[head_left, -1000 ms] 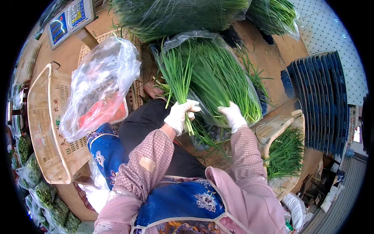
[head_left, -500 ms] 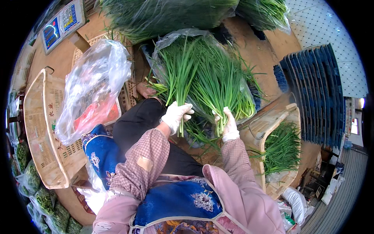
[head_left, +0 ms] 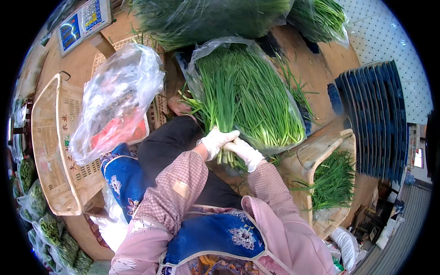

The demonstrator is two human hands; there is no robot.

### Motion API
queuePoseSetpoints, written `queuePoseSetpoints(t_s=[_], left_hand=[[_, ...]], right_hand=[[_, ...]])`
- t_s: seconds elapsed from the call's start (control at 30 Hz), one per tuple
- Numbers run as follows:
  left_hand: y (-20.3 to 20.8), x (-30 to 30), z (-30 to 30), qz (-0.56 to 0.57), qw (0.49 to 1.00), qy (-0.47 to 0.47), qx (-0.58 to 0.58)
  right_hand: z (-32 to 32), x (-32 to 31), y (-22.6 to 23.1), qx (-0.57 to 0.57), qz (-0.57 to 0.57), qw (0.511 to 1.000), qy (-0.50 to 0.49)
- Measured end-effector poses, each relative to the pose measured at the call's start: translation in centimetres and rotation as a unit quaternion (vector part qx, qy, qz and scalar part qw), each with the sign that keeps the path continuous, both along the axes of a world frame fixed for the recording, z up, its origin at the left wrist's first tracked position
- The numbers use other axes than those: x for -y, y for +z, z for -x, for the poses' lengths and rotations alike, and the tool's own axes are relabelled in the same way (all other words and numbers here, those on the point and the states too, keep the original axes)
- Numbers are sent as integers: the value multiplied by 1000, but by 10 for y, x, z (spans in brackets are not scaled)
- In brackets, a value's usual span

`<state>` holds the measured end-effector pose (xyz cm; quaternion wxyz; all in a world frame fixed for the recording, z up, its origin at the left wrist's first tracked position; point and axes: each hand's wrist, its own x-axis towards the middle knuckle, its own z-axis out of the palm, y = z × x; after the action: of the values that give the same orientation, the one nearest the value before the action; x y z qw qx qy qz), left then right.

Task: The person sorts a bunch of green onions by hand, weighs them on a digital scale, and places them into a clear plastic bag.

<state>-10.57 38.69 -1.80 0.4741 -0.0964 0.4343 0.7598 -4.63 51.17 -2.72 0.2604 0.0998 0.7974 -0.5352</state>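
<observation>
Both my hands wear white gloves and meet at the pale stem ends of a bunch of green chives (head_left: 222, 107). My left hand (head_left: 215, 141) is closed around the bunch from the left. Pressed against it from the right, my right hand (head_left: 245, 153) is closed on the same bunch; its fingertips are partly hidden. White stem ends poke out below the hands. Behind the bunch, a larger heap of chives (head_left: 266, 98) lies in an opened clear plastic bag (head_left: 208, 47), stems toward me.
On the left stand a pale plastic crate (head_left: 52, 156) and crumpled clear bags (head_left: 121, 94). A scale (head_left: 85, 23) is at the far left. More bagged chives (head_left: 206, 20) lie at the back. On the right are a crate (head_left: 337, 217) with loose chives (head_left: 333, 176) and a ribbed dark blue stack (head_left: 373, 119).
My right hand has moved left to join my left hand, bringing its chives along. The two separate handfuls are now one bunch. The view has shifted slightly.
</observation>
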Motion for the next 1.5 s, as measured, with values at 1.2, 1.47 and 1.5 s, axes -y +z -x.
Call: queuePoseSetpoints(t_s=[1.2,1.47,1.5], left_hand=[[60,19,-24,339,729,-199,-560],[61,11,0,282,852,146,-417],[63,14,2,322,841,154,-407]], right_hand=[[16,3,20,41,354,857,-373],[10,26,44,-63,-197,960,-190],[10,31,49,-41,-238,956,-166]])
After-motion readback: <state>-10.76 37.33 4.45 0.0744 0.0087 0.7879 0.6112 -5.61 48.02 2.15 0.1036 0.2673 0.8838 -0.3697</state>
